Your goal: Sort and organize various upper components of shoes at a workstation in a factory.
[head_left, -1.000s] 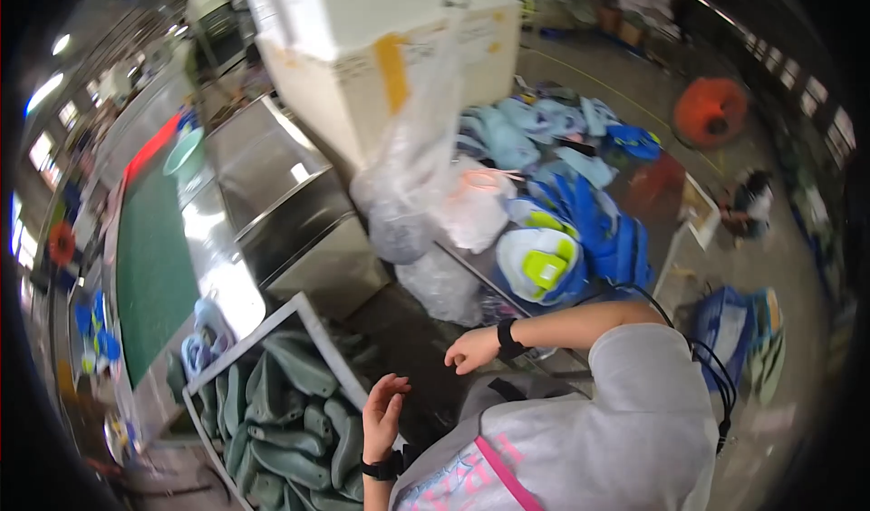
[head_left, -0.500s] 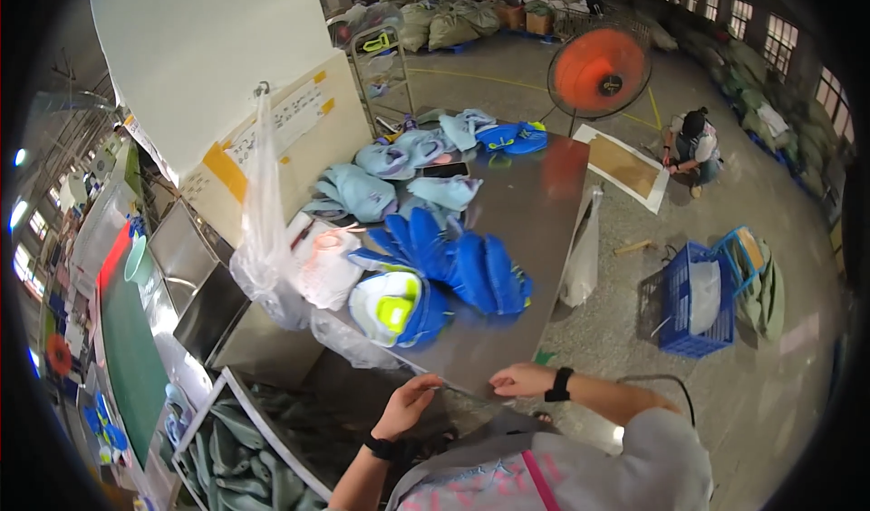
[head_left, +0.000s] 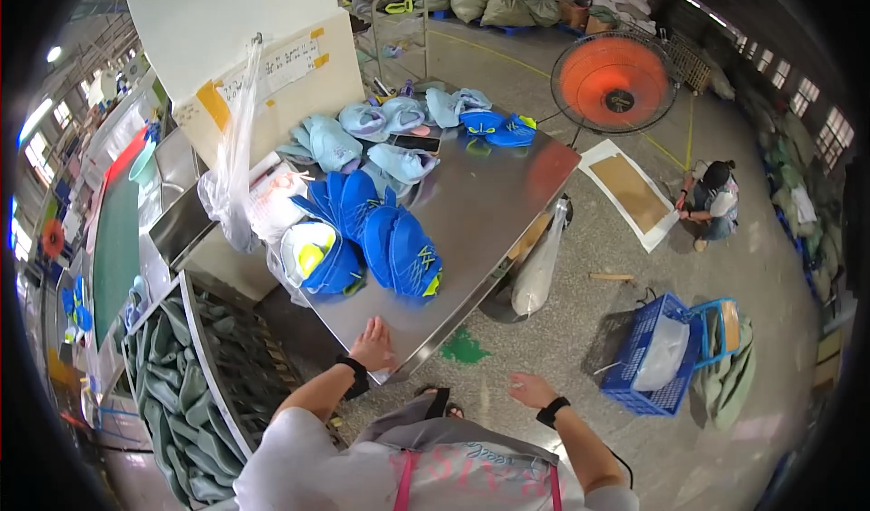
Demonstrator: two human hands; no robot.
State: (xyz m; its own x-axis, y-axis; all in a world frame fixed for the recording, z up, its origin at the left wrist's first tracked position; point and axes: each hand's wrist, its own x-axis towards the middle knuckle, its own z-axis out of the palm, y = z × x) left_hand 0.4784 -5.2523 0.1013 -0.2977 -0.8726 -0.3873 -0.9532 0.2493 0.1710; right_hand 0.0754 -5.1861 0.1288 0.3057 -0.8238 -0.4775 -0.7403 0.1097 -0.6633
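Observation:
My left hand (head_left: 372, 346) lies flat on the near corner of the metal table (head_left: 471, 230), fingers stretched out and nothing in them. My right hand (head_left: 533, 390) hangs in the air beyond the table's right side, empty, its fingers loosely bent. Farther up the table from my left hand sit blue shoe uppers (head_left: 399, 248), fanned in overlapping stacks. One upper with a white and yellow inside (head_left: 308, 250) lies at their near left. Behind them are several light-blue shoe uppers (head_left: 331, 144), a dark phone (head_left: 417, 143) and another blue pair (head_left: 498, 129).
A bin of dark green shoe lasts (head_left: 172, 393) stands left of me. Clear plastic bags (head_left: 231, 194) hang at the table's left. An orange fan (head_left: 613, 81) stands behind. Right on the floor are a blue crate (head_left: 648, 357) and a crouching person (head_left: 711, 203) beside a brown sheet (head_left: 630, 189).
My left hand has come down flat onto the table corner. My right hand has moved away from it, to the right. My view has shifted; the uppers lie much as before.

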